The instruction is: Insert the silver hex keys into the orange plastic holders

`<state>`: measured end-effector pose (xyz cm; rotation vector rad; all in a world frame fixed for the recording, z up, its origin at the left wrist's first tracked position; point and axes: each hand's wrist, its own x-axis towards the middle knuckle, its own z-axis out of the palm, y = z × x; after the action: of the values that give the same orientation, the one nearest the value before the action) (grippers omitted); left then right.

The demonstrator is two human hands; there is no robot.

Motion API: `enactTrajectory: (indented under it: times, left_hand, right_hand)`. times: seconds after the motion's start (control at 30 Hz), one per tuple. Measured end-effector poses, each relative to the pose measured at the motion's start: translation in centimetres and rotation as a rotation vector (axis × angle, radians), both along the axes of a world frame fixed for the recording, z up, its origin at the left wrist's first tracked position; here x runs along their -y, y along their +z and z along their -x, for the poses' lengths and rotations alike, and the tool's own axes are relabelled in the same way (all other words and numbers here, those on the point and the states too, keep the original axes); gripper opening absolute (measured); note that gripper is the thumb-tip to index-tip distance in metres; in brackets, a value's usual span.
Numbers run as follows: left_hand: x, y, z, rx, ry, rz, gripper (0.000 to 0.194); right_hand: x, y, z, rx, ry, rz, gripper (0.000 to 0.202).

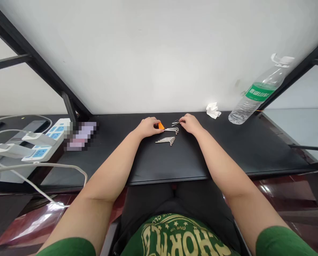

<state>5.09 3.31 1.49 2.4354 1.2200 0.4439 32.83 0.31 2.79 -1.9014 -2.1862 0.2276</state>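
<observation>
My left hand (149, 127) is closed around an orange plastic piece (161, 126), which looks like a hex key holder. Beside it, several L-shaped hex keys (173, 130) point out to the right; whether they sit in the holder I cannot tell. My right hand (190, 123) pinches the bent end of a thin hex key (175, 123) just behind them. Nearer to me, another row of silver hex keys (166, 140) lies on the black tabletop (172, 163), lined up by size.
A crumpled white tissue (213, 110) and a large clear water bottle (257, 93) stand by the wall at right. To the left are a blurred-out flat item (82, 136), a white power strip (49, 139) with chargers, and loose white cables (41, 164). Black metal frames flank the desk.
</observation>
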Motion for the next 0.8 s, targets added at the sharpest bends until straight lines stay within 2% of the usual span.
enactTrajectory:
  times: [0.23, 0.47, 0.8]
  left_hand:
    - [0.1, 0.1, 0.0, -0.006, 0.003, -0.002, 0.036]
    - [0.1, 0.0, 0.0, -0.006, 0.002, -0.002, 0.036]
    - [0.1, 0.1, 0.0, -0.004, 0.002, 0.002, 0.037]
  right_hand:
    - [1.3, 0.4, 0.9, 0.003, 0.026, 0.023, 0.018]
    - [2.5, 1.2, 2.4, -0.041, 0.083, 0.044, 0.022]
    - [1.6, 0.3, 0.7, -0.076, 0.067, 0.038, 0.024]
